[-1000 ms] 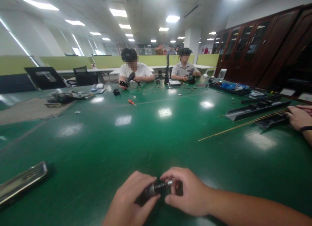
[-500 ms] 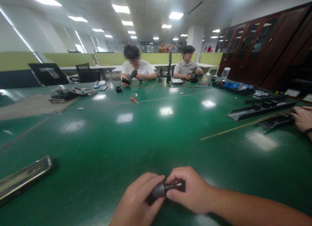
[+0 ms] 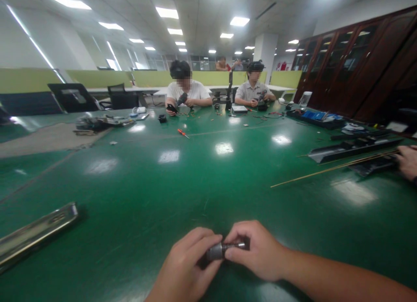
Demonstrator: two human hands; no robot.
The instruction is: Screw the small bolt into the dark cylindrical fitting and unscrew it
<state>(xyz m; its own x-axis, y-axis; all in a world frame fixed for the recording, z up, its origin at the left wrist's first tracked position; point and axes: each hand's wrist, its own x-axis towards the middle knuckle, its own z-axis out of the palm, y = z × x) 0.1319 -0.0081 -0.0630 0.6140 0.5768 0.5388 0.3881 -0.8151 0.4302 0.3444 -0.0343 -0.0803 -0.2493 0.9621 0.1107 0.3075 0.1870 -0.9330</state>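
My left hand (image 3: 187,263) is closed around the thick grey end of a small dark cylinder with a narrower shaft (image 3: 215,252). At its other side, my right hand (image 3: 257,250) pinches the narrower shaft between thumb and fingers. A bright metallic tip shows by the right fingers; the rest of the shaft is partly hidden under the thumb. Both hands are close together just above the green table (image 3: 146,193), near its front edge. The cylinder lies roughly level, and its exact kind cannot be made out.
A phone-like case (image 3: 39,234) lies at left. A red screwdriver (image 3: 183,133) rests mid-table. On the right, another person's hand (image 3: 408,162) is at thin yellow rods (image 3: 312,173) beside black metal channels (image 3: 352,151). Two people sit across, each holding a dark tool.
The view has shifted slightly, so the table's contents sit a little farther right. My right thumb now covers more of the shaft. Both hands keep their hold.
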